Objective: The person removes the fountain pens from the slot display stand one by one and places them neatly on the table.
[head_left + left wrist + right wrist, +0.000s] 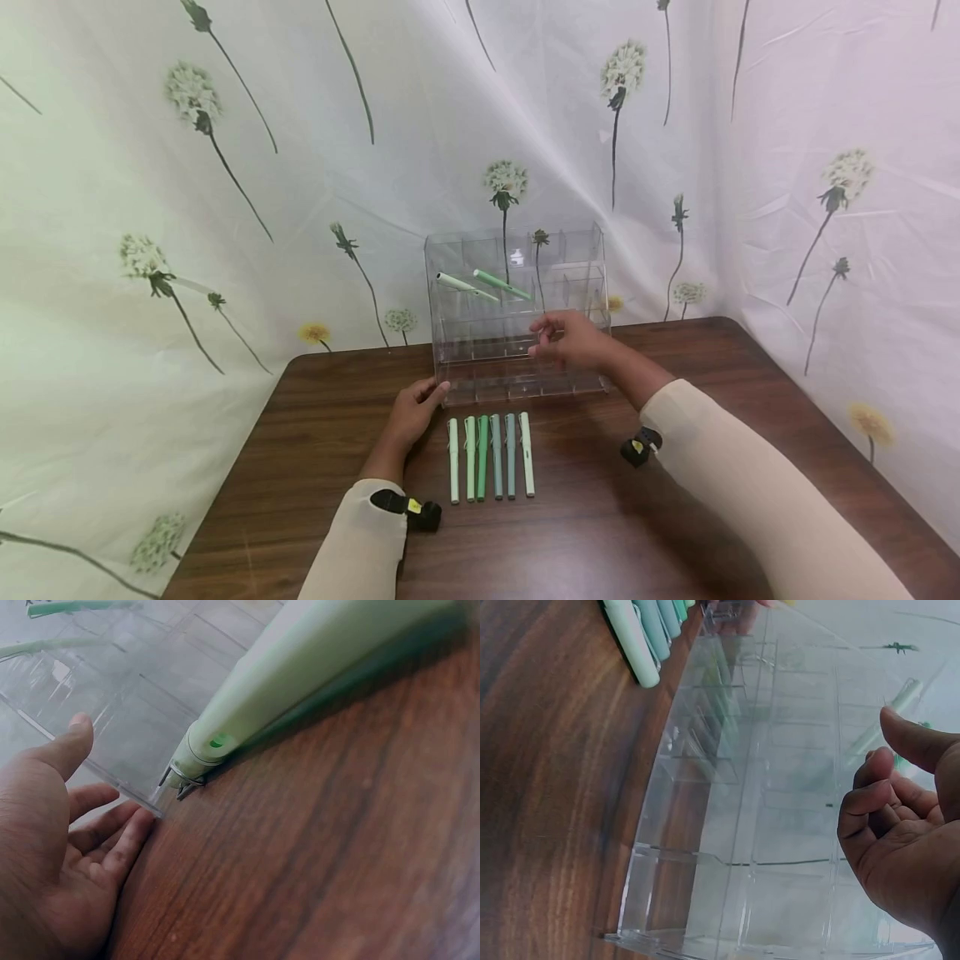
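A clear plastic organizer (517,312) with tiers of compartments stands at the back of the table. A pale green pen (467,287) and a green pen (501,284) lie slanted in an upper tier. My left hand (413,411) rests against its lower left corner, thumb raised apart from the relaxed fingers in the left wrist view. In front of its right half my right hand (573,340) hovers, fingers loosely bent and nothing between them. Several pens lie side by side before the organizer, among them a white-green pen (527,454), a green pen (482,458) and a blue-grey pen (511,457).
The brown wooden table (600,533) carries everything. Directly behind it hangs a pale curtain (337,167) printed with dandelions. Black wrist cameras sit on both cuffs, the left camera (424,515) close to the row of pens.
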`<action>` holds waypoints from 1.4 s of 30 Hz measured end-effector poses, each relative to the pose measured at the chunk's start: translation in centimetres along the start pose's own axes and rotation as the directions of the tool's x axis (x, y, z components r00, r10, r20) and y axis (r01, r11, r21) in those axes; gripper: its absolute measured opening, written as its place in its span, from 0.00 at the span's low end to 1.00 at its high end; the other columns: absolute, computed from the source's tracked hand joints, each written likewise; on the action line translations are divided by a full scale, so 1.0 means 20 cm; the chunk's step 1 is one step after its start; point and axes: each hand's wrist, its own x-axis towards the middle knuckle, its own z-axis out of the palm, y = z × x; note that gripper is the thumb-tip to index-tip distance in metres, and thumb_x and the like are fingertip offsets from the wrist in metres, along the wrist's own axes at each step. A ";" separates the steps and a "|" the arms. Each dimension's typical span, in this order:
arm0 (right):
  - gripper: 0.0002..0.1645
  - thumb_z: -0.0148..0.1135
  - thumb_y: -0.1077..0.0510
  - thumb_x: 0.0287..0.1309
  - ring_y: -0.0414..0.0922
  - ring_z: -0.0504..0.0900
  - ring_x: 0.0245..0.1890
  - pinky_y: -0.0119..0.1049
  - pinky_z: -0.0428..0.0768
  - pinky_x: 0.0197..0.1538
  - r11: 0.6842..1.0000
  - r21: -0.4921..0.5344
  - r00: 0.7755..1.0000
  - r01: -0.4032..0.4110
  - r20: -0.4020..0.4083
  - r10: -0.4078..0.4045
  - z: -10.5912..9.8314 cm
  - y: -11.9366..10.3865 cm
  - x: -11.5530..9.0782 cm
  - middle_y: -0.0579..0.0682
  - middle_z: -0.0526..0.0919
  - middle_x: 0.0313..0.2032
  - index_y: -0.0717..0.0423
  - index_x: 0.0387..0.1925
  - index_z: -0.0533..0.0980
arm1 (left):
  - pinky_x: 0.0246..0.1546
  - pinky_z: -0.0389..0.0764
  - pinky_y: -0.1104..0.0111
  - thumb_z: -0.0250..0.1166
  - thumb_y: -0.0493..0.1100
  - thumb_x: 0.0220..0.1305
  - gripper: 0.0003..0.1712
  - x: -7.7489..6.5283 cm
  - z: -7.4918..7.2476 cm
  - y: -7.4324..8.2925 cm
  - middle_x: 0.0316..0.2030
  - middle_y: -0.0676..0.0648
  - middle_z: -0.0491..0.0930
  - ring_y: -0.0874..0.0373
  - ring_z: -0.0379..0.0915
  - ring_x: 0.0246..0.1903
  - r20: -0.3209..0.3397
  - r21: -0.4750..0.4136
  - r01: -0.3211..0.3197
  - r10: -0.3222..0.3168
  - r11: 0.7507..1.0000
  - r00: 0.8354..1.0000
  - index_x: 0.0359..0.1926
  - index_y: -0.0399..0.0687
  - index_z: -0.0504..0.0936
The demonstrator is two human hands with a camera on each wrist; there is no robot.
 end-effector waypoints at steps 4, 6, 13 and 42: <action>0.25 0.71 0.56 0.74 0.57 0.82 0.28 0.41 0.84 0.35 1.000 -0.019 0.999 0.010 -0.044 -0.011 -0.02 -0.02 0.03 0.51 0.81 0.39 0.63 0.66 0.79 | 0.75 0.73 0.40 0.63 0.59 0.82 0.34 0.00 0.00 -0.01 0.70 0.34 0.80 0.37 0.75 0.73 0.003 -0.010 -0.007 0.007 1.000 1.000 0.75 0.42 0.79; 0.24 0.70 0.55 0.75 0.54 0.81 0.27 0.42 0.83 0.35 0.999 -0.039 0.998 0.022 -0.063 -0.024 -0.03 -0.03 0.04 0.51 0.81 0.40 0.62 0.66 0.80 | 0.74 0.74 0.40 0.63 0.60 0.82 0.35 0.01 -0.01 -0.01 0.70 0.34 0.80 0.37 0.75 0.73 0.001 -0.015 -0.005 0.005 1.000 1.000 0.75 0.42 0.79; 0.26 0.71 0.50 0.74 0.49 0.81 0.27 0.48 0.84 0.39 0.998 -0.042 0.990 0.045 -0.130 -0.050 -0.04 -0.07 0.09 0.51 0.82 0.46 0.57 0.66 0.81 | 0.77 0.71 0.39 0.62 0.64 0.81 0.39 0.01 -0.02 -0.02 0.75 0.34 0.75 0.35 0.70 0.77 0.013 0.028 0.004 -0.005 1.000 1.000 0.78 0.41 0.75; 0.27 0.66 0.58 0.78 0.44 0.79 0.27 0.39 0.83 0.36 0.994 -0.013 0.930 0.107 -0.352 -0.105 0.05 -0.17 0.35 0.59 0.72 0.74 0.61 0.72 0.76 | 0.73 0.74 0.39 0.62 0.59 0.83 0.33 0.02 0.01 -0.02 0.69 0.34 0.81 0.36 0.76 0.72 0.002 0.028 -0.013 0.013 1.000 1.000 0.75 0.42 0.79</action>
